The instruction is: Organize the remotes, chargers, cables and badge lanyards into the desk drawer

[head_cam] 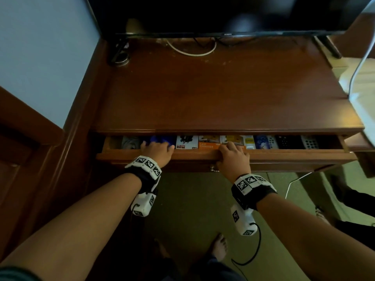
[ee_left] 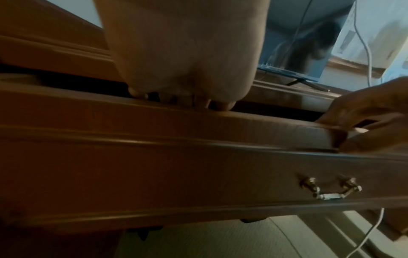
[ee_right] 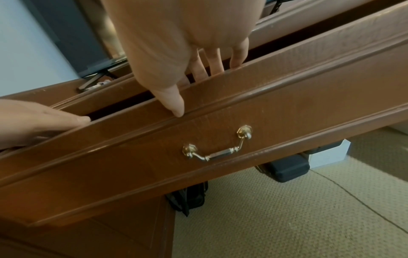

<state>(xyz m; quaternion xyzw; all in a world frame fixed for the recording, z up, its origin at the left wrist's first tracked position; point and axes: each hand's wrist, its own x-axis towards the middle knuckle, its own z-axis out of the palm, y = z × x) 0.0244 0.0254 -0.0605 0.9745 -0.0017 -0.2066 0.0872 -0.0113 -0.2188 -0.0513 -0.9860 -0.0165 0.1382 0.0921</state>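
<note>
The drawer spans nine to three, ajar at twelve o'clock. My right hand pinches its front; my left hand lies flat.

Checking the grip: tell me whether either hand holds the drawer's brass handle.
No: the right hand and left hand sit at the drawer's top edge, and the handle hangs untouched below them.

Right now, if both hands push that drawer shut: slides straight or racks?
The drawer probably slides straight: wide wooden front, left hand and right hand spaced along its rim. Packed boxes likely add weight. Fingers hooked inside risk pinching.
</note>
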